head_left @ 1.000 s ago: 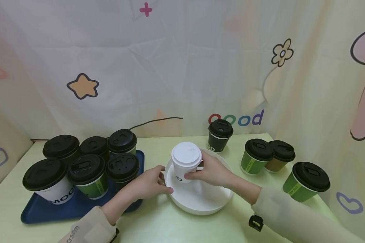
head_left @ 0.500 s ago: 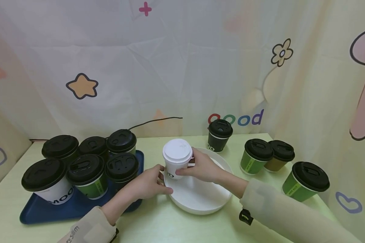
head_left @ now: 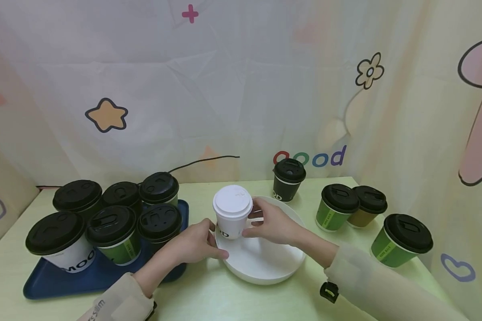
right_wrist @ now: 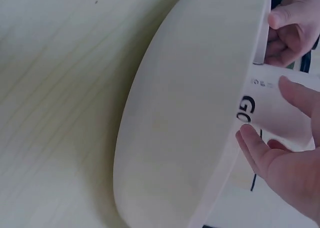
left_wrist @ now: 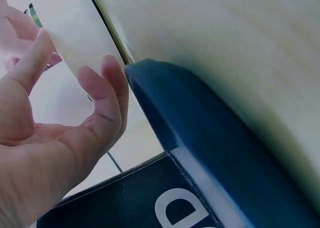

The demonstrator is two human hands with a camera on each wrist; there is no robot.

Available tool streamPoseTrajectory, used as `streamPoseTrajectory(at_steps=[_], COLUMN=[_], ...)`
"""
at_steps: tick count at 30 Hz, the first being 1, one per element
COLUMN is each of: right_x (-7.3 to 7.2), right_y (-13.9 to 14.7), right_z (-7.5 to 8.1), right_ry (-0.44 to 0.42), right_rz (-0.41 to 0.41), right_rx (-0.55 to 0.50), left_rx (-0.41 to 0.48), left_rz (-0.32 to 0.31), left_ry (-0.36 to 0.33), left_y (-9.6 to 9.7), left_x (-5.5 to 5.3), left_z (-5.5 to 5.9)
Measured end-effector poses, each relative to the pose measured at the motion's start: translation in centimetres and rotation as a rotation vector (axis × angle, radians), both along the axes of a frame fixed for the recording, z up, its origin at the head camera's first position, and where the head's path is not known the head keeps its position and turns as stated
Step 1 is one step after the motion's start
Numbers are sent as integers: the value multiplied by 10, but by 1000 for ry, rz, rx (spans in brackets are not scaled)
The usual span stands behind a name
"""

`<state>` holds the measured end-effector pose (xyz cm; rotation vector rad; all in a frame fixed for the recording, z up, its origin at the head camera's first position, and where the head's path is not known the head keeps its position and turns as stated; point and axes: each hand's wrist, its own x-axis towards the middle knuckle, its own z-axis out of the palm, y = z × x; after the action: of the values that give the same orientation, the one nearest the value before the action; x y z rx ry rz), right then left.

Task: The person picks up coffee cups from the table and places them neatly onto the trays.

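Observation:
A white paper cup [head_left: 232,211] with a white lid stands upright at the left side of a round white deep plate [head_left: 265,273]. Beside the cup, my right hand [head_left: 275,223] has its thumb and fingers spread at the cup's right side, loosened from it. In the right wrist view the cup [right_wrist: 282,105] shows dark lettering behind the plate's rim, between that hand's thumb and fingers. My left hand [head_left: 194,243] is at the plate's left rim, thumb tip at the edge, fingers loosely bent, holding nothing. Whether it touches the rim, I cannot tell.
On the left, a blue tray [head_left: 64,285] bears several black-lidded cups [head_left: 114,227]. A black cup [head_left: 289,178] stands behind the plate. To the right are two green cups [head_left: 332,214] [head_left: 393,249] and a brown one [head_left: 365,216]. A printed curtain [head_left: 225,89] hangs behind.
The white cup has moved left across the plate in my right hand. That hand's fingers have since loosened and drawn slightly right from the cup. The left hand has stayed put.

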<state>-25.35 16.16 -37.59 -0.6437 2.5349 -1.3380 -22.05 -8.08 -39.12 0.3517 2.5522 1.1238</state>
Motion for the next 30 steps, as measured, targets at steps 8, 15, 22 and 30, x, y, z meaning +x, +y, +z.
streamPoseTrajectory(at_steps=[8,15,22,30], right_x=[14,39,76,110], right_y=[35,65,98,141], right_z=[14,21,11,5], right_ry=[186,255,221,78], right_rz=[-31,-142,-278,-326], right_rx=[124,196,278,469], left_rx=[-48,-67,-66,-73], left_rz=[-12,-19,-28,-33], left_ry=[-9,3,4,6], left_y=[-1,-2,-1,1], left_x=[0,0,3,4], left_z=[3,4,3,5])
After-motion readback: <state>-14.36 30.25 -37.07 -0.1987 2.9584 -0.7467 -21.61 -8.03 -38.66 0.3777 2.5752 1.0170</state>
